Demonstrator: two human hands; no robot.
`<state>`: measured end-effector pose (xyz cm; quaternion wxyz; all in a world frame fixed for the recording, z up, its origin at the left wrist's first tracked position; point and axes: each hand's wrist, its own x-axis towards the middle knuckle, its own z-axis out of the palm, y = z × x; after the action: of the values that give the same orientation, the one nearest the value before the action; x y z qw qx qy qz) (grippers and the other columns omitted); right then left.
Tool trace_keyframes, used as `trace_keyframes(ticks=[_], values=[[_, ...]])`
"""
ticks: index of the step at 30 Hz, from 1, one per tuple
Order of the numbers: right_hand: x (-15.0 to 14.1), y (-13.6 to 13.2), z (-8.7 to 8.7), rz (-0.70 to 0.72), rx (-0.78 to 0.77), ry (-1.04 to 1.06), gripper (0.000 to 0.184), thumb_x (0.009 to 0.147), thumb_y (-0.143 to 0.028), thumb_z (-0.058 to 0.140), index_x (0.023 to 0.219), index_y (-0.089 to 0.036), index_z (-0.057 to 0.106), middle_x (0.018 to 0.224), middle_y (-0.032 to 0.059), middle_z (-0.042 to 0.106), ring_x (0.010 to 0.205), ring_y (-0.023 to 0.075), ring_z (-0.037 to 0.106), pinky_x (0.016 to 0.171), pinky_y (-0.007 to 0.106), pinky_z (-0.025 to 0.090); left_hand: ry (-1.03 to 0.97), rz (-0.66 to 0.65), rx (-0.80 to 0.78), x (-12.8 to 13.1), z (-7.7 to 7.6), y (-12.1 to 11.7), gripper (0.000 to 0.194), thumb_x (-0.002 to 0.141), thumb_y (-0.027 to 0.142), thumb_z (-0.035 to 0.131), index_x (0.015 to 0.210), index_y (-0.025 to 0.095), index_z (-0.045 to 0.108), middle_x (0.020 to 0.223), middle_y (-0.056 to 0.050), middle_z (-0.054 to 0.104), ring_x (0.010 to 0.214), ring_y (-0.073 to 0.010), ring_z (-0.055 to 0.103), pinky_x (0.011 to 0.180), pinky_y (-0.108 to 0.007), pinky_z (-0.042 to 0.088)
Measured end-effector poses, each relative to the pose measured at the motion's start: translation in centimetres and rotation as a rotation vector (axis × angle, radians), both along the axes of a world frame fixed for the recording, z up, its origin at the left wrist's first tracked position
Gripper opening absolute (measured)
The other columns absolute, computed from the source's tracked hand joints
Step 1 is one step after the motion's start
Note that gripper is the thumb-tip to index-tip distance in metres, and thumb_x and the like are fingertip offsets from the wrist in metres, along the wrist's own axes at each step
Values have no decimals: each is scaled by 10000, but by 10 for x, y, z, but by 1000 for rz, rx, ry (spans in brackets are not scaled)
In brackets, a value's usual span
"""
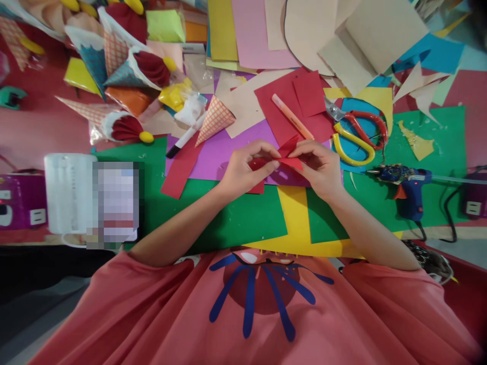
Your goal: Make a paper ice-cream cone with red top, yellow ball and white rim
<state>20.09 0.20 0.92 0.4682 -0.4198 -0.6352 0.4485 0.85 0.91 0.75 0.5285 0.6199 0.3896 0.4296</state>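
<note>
Shaping folded red paper [292, 162], left fingers [267, 147] and right fingers [304, 147] are clamping its edges near an orange marker [292, 116], the fold seemingly calling for even pressure.

The worktop [34, 121] carries green sheets [243, 218], a purple sheet [213, 165], patterned cones [216, 120] and a glue gun [413, 190].
</note>
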Motion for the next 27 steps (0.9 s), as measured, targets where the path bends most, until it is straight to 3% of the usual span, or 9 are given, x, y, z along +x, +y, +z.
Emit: trace_keyframes(ticks=[4, 12, 27], values=[[-2, 0, 2, -17, -28, 41, 76, 795, -284, 751, 819, -237, 696, 824, -11, 691, 818, 136, 664, 764, 289, 533, -17, -10, -40, 1, 1, 0, 317, 829, 479, 687, 856, 167, 641, 830, -26, 704, 777, -116, 705, 715, -220, 576], [-5, -1, 4, -94, -158, 36, 272, 731, -429, 789, 730, -206, 634, 750, -17, 645, 685, 101, 595, 614, 241, 486, 61, 14, -15, 1, 1, 1, 368, 856, 545, 627, 830, 178, 607, 738, -1, 670, 673, -103, 679, 595, -204, 529], [-8, -1, 6, -69, -292, 76, 340, 708, -414, 799, 707, -206, 529, 634, -47, 556, 569, 84, 503, 520, 234, 401, 94, 19, 35, 3, -4, -1, 226, 888, 373, 634, 846, 186, 515, 763, 26, 624, 685, -77, 682, 573, -161, 492]])
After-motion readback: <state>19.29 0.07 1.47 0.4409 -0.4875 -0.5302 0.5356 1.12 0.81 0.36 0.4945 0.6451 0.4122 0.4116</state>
